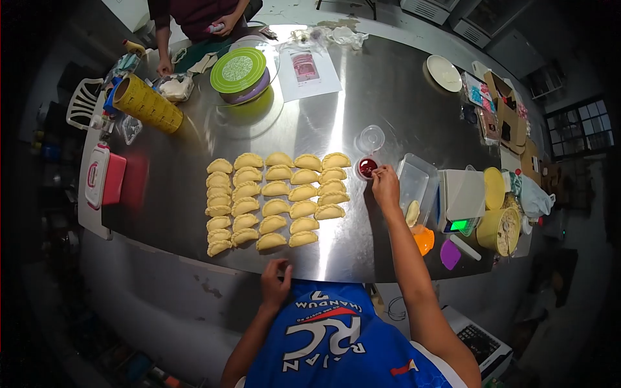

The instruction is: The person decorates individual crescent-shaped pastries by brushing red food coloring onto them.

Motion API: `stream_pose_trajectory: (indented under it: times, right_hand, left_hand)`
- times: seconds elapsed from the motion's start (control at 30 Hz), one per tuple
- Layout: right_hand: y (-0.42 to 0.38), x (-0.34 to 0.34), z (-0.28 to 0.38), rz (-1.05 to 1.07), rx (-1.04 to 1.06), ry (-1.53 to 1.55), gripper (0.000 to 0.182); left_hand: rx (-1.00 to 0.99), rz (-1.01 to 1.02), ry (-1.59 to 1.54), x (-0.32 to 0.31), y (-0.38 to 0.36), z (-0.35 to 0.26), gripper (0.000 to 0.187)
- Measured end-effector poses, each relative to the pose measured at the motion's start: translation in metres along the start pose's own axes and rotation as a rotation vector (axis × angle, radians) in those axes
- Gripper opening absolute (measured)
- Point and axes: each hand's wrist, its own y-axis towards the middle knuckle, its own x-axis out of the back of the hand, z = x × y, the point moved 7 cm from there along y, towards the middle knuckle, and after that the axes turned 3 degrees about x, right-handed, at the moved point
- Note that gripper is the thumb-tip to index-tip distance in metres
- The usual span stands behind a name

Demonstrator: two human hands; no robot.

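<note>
My right hand point(386, 186) is at a small clear cup of dark red liquid point(367, 168), its fingers pinched together at the rim. What they hold, if anything, is too small to make out. Behind that cup lies a round clear lid point(372, 138). At the table's near edge, my left hand point(276, 282) rests with fingers loosely bent and apart, holding nothing. Just beyond it, rows of pale yellow half-moon pastries point(272, 224) with crimped edges cover the middle of the steel table point(181, 194).
On the right stand a clear plastic container point(417, 184), a kitchen scale point(460, 197), a yellow tub point(499, 231) and a purple scraper point(450, 254). A green-topped turntable point(238, 70), yellow tape roll point(148, 103) and pink box point(107, 176) are leftward. Another person point(200, 19) stands across the table.
</note>
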Motion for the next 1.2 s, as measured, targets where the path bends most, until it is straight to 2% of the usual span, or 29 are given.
stream_pose_trajectory:
  times: [0.07, 0.1, 0.17, 0.4, 0.77, 0.8, 0.9, 1.0, 1.03, 1.2]
  right_hand:
    - [-0.019, 0.001, 0.002, 0.056, -0.077, -0.036, 0.009]
    - [-0.029, 0.001, 0.002, 0.062, -0.072, -0.029, 0.01]
    - [-0.047, 0.005, 0.009, 0.083, -0.091, -0.039, 0.01]
    - [-0.112, 0.012, 0.028, 0.157, -0.19, -0.056, 0.008]
    - [-0.205, 0.024, 0.059, 0.096, -0.257, 0.053, 0.009]
    - [-0.21, 0.021, 0.061, 0.102, -0.274, 0.096, 0.009]
    - [-0.212, 0.013, 0.065, 0.057, -0.235, 0.123, 0.009]
    - [-0.221, 0.015, 0.066, 0.037, -0.242, 0.172, 0.01]
    - [-0.22, 0.015, 0.066, 0.042, -0.244, 0.182, 0.01]
    - [-0.227, 0.013, 0.063, 0.052, -0.234, 0.252, 0.01]
  left_hand:
    - [-0.17, 0.15, 0.011, -0.024, 0.012, -0.016, 0.02]
    - [-0.174, 0.154, 0.013, -0.032, 0.017, -0.017, 0.02]
    - [-0.221, 0.305, -0.026, -0.057, 0.023, -0.022, 0.024]
    - [-0.26, 0.384, -0.05, -0.093, 0.029, -0.03, 0.039]
    - [-0.342, 0.71, 0.026, -0.14, 0.03, -0.046, 0.086]
    - [-0.345, 0.721, 0.02, -0.144, 0.026, -0.042, 0.086]
    - [-0.448, 0.574, 0.047, -0.15, 0.021, -0.04, 0.092]
    - [-0.425, 0.533, 0.086, -0.162, 0.018, -0.037, 0.096]
    - [-0.428, 0.449, 0.087, -0.16, 0.019, -0.039, 0.093]
    - [-0.478, 0.425, 0.12, -0.164, 0.023, -0.039, 0.08]
